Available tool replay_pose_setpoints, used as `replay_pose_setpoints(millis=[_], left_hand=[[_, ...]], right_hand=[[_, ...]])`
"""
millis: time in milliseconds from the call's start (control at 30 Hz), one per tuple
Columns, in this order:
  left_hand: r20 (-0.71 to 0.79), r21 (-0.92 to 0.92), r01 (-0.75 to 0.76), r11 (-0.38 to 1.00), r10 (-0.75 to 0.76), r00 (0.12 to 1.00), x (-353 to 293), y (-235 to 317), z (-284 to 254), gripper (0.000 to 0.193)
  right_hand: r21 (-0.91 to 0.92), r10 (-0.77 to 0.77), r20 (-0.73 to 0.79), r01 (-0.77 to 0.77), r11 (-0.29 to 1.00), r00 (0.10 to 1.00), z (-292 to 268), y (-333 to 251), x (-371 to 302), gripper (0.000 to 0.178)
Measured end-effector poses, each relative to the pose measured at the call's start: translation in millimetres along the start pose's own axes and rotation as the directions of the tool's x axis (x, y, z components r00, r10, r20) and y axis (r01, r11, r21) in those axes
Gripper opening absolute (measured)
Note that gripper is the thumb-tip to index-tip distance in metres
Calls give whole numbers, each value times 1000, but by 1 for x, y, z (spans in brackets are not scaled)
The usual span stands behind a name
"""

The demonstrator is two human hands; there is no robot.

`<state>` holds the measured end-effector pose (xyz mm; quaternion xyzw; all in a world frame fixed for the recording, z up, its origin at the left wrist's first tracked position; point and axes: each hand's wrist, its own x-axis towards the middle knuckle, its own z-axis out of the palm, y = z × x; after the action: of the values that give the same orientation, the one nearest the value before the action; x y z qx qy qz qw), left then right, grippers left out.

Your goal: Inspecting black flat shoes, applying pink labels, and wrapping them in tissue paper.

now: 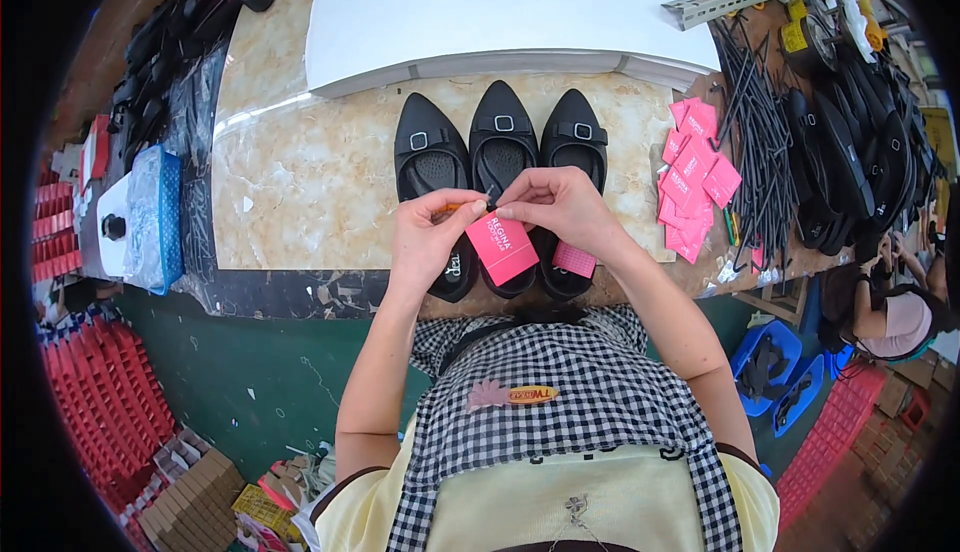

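My left hand (428, 237) and my right hand (562, 207) meet over a row of black flat shoes. Both are closed, fingertips pinching the top corner of a pink hang tag (503, 252) near a small dark fastener. Something thin and orange (450, 208) shows at my left fingers; its kind is unclear. Pointed toes face away from me on the left shoe (418, 117), the middle shoe (499, 112) and the right shoe (574, 112), each with a square buckle. Another pink tag (574, 260) lies at the right shoe's heel. The held tag partly covers the middle shoe.
Loose pink tags (690, 177) lie to the right, beside thin black strips (755, 102) and piled black shoes (850, 152). A large white stack (510, 12) fills the table's back. At left stands a blue basket (172, 222). Another person (890, 317) sits at far right.
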<state>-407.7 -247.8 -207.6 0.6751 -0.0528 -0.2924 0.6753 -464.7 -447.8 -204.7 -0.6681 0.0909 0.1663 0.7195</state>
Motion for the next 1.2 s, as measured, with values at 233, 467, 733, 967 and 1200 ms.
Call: replay_pose_setpoints(millis=[233,467,733,967,1200], left_hand=[[62,206,-10,979,-3,998,-1,2,-3,10],[26,193,16,981,-21,999,0,-3,-1,10],[27,134,18,991,-22,999,1,-5,3,11],[-16,137,-72,988,75,997,1,-11,3,11],[20,79,-9,997,7,1000,7,-13,8,14]], right_hand=[[0,-166,-89,166,986,982,0,5,6,13],[53,-77,-96,82,995,992,4,6,4,19],[40,-111,-125,117,992,986,5,6,2,20],[-87,-189,-245,173,981,951,13,6,4,19],[-234,-207,-223,154,960,953,8,0,-4,18]])
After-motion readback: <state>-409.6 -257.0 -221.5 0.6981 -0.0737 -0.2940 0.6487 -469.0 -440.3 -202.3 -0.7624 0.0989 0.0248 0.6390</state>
